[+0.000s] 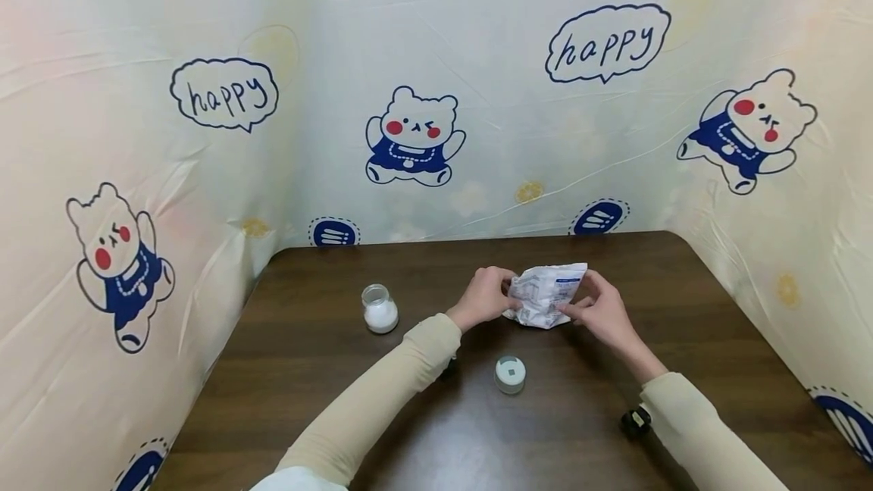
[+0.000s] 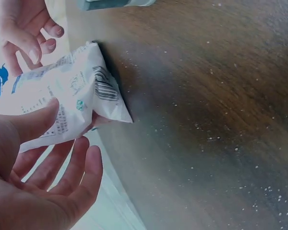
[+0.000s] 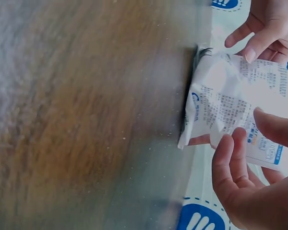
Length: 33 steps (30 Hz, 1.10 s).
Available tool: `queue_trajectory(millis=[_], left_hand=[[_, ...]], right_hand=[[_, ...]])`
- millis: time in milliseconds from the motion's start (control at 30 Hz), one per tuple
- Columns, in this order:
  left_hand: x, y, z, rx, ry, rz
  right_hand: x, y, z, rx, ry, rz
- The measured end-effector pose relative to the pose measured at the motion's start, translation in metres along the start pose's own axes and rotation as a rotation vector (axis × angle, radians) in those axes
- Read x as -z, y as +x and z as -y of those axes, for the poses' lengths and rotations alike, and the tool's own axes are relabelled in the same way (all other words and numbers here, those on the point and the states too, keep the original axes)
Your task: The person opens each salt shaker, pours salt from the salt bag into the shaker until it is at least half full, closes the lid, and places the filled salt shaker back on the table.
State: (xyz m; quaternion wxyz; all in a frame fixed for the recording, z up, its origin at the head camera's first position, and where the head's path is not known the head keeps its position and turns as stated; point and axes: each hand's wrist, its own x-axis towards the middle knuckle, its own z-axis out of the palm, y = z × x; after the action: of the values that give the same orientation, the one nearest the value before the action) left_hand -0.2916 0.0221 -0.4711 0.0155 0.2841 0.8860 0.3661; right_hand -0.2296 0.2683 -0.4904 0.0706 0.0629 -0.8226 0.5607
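A crumpled white plastic packet (image 1: 546, 294) with blue and grey print stands upright on the table, held between both hands. My left hand (image 1: 486, 298) grips its left side, thumb on one face and fingers behind. At the right side, my right hand (image 1: 603, 313) pinches it between thumb and fingers. A barcode shows on the packet (image 2: 81, 96) near its bottom edge in the left wrist view. Dense small print covers the packet (image 3: 230, 105) in the right wrist view. Its contents are hidden.
An uncovered glass jar (image 1: 380, 313), partly filled with white material, stands to the left. Nearer lies a small round white-topped object (image 1: 510, 374). White grains (image 2: 237, 148) are scattered on the brown table (image 1: 300, 400). Printed cloth (image 1: 477, 44) hangs behind and at both sides.
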Motion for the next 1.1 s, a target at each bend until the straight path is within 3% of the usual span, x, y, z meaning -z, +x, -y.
queue_trajectory(millis=[333, 667, 800, 967, 1100], left_hand=[[0.008, -0.003, -0.005, 0.061, -0.006, -0.092], [0.012, -0.003, -0.005, 0.058, -0.010, -0.080], [0.017, -0.006, -0.007, 0.075, -0.027, -0.064], [0.032, -0.014, -0.012, 0.091, -0.009, -0.061], [0.050, -0.028, -0.017, 0.074, 0.012, -0.103]], right_hand=[[-0.001, 0.006, 0.006, 0.022, 0.098, -0.086], [0.003, 0.008, 0.010, 0.013, 0.113, -0.107], [0.004, 0.006, 0.012, 0.027, 0.108, -0.158], [0.005, -0.003, 0.023, 0.044, -0.032, -0.294], [0.001, -0.011, 0.038, 0.077, -0.143, -0.356]])
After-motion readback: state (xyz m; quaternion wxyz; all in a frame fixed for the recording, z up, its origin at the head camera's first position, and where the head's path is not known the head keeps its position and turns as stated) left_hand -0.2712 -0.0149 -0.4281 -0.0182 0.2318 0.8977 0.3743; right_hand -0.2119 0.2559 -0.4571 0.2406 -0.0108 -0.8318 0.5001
